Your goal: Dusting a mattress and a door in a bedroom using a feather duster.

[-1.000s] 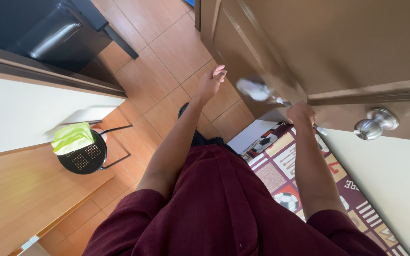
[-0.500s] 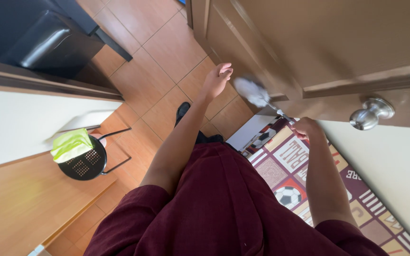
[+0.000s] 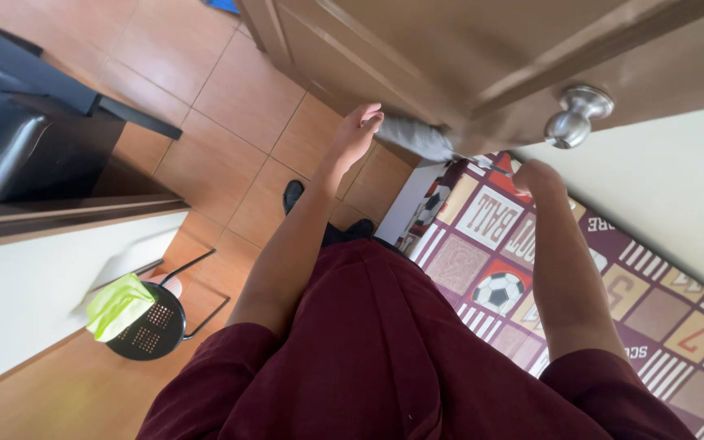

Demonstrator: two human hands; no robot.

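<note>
A maroon-sleeved right hand [image 3: 538,175] is closed round the thin handle of a grey fluffy duster [image 3: 415,137] — its fingers are hidden behind the wrist. The duster's head lies against the lower edge of the brown wooden door [image 3: 466,57], just below the round metal knob [image 3: 576,116]. The left hand [image 3: 358,130] hangs beside it, fingers loosely open, over the tan tiled floor [image 3: 230,106].

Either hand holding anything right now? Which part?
The right hand grips the thin handle end of a grey duster, its fluffy head against the wooden door. The left hand is open and holds nothing.
</note>
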